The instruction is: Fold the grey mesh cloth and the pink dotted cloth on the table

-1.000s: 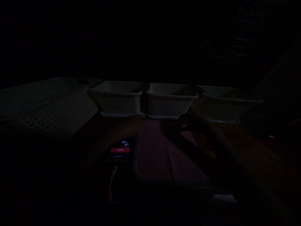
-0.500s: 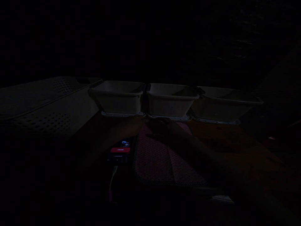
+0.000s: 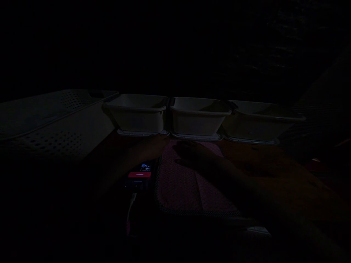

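Note:
The picture is very dark. A pink cloth mat (image 3: pixel 178 186) with a dark stitched border lies flat on the wooden table, a crease running down it. At its far left corner is my left hand (image 3: pixel 157 141); its fingers are too dim to make out. My right hand (image 3: pixel 189 150) rests palm down over the far part of the mat, thumb apart from the fingers, with nothing visible in it. Left of the mat, below my left forearm, lies a phone (image 3: pixel 139 175) with a lit screen and a red bar.
Three pale plastic bins, left (image 3: pixel 137 118), middle (image 3: pixel 196 122) and right (image 3: pixel 249 126), stand in a row beyond the mat. A larger basket with holes (image 3: pixel 93 124) is at the left. A white cable (image 3: pixel 131 208) runs from the phone. Bare wooden table (image 3: pixel 263 171) shows at right.
My right hand has shifted slightly right and nearer to me, away from my left hand, uncovering more of the mat's far edge. My left hand has barely moved.

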Tool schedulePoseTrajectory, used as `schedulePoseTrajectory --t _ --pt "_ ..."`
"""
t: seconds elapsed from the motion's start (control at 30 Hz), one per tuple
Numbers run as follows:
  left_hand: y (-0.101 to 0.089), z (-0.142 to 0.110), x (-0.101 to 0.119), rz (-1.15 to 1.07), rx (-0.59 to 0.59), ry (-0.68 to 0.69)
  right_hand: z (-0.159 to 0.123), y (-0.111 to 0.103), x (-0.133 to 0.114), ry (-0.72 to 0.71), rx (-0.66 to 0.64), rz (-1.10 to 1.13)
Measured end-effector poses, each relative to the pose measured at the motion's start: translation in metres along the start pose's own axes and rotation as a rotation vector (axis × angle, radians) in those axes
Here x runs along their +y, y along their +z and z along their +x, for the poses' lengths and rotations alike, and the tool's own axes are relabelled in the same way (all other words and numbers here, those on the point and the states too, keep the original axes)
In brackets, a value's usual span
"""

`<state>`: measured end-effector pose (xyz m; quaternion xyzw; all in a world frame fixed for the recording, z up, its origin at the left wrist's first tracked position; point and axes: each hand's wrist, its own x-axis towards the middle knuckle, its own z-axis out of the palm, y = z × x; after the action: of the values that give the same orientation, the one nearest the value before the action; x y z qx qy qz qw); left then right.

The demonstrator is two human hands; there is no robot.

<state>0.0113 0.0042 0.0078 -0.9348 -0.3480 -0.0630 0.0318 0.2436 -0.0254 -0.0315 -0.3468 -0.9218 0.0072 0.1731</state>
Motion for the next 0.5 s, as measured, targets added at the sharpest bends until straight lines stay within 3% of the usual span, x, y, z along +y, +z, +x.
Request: schedulePoseTrajectory --t 0.13,0.5 --pt "-0.0008 0.0003 0.0006 0.043 -0.004 -0.046 0.0005 -0.0014 -0.0015 -0.004 -0.004 -0.01" --pt "-0.0089 -0.0014 0.0082 -0.021 0.007 -0.014 -0.001 0.0019 0.0084 -0.034 -0.035 -0.106"
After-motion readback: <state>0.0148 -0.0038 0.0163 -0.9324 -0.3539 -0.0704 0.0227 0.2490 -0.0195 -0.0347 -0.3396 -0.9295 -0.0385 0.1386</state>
